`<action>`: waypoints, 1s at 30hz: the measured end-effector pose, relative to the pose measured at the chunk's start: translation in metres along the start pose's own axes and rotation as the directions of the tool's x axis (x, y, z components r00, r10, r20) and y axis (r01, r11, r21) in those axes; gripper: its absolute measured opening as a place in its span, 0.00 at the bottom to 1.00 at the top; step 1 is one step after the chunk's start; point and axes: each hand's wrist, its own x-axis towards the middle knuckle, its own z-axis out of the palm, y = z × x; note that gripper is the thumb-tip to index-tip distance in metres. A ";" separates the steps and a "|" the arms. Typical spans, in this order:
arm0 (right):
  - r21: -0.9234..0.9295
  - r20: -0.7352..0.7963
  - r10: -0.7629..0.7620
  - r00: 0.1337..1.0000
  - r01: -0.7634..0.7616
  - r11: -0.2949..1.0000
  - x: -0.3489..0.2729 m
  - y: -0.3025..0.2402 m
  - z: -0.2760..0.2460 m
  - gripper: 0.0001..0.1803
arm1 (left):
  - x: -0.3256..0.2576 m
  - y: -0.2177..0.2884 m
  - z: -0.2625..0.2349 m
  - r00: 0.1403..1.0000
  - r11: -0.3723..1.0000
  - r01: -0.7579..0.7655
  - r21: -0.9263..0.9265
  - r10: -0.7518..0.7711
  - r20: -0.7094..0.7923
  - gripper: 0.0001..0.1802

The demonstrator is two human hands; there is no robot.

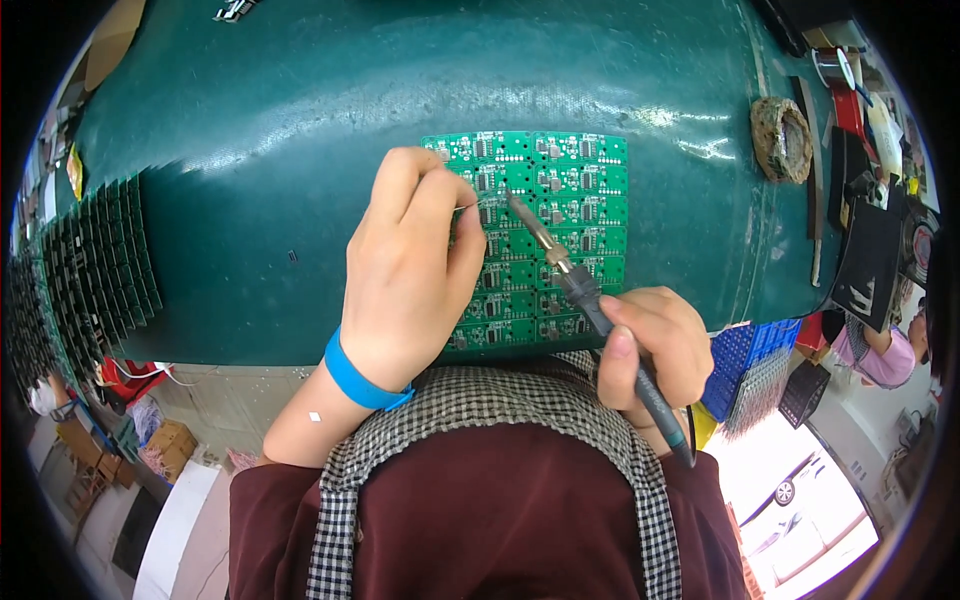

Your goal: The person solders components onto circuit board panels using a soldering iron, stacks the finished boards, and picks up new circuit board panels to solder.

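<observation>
A green panel of small circuit boards (pixel 610 212) lies flat on the table in front of me, with rows of chips and other small parts on it. My right hand (pixel 662 342) is wrapped round the handle of a soldering iron (pixel 578 285), whose tip points up and left at the panel's upper middle. Over the panel's left side, my left hand (pixel 408 255) pinches a thin wire, apparently solder (pixel 473 206), that runs toward the iron's tip. Whether tip and wire touch is too small to tell. My left fingers hide part of the panel's left edge.
Rows of stacked circuit boards (pixel 100 265) stand at the table's left. A brown ring-shaped block (pixel 781 140) sits at the right, near assorted tools. One tiny dark part (pixel 292 256) lies on the green tabletop (pixel 250 310). Beyond the right edge are a blue crate (pixel 742 365) and another person (pixel 885 352).
</observation>
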 end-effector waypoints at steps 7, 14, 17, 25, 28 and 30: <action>0.034 0.048 -0.027 0.998 0.025 0.999 -0.001 -0.002 -0.003 0.06 | -0.008 0.002 -0.003 0.997 0.998 0.056 0.012 -0.057 0.061 0.08; 0.024 0.052 -0.021 0.998 0.020 1.000 -0.002 -0.003 -0.002 0.06 | -0.011 0.002 0.003 1.000 1.000 0.018 -0.025 -0.018 0.009 0.07; 0.031 0.052 -0.016 0.999 0.014 0.999 -0.004 -0.004 -0.002 0.07 | -0.012 0.002 0.004 0.999 1.000 0.005 -0.017 -0.004 0.052 0.08; 0.027 0.070 -0.028 0.997 0.026 0.999 -0.014 -0.007 -0.004 0.07 | -0.015 0.002 0.006 0.998 0.997 -0.058 0.059 0.057 0.022 0.07; 0.010 0.036 -0.038 0.999 0.038 0.999 -0.017 -0.008 -0.008 0.07 | -0.019 0.004 0.005 1.000 1.000 -0.030 -0.002 0.030 -0.011 0.07; 0.026 0.024 -0.045 0.999 0.044 0.999 -0.020 -0.007 -0.008 0.07 | -0.022 0.006 0.005 1.000 1.000 0.006 -0.018 -0.006 0.003 0.07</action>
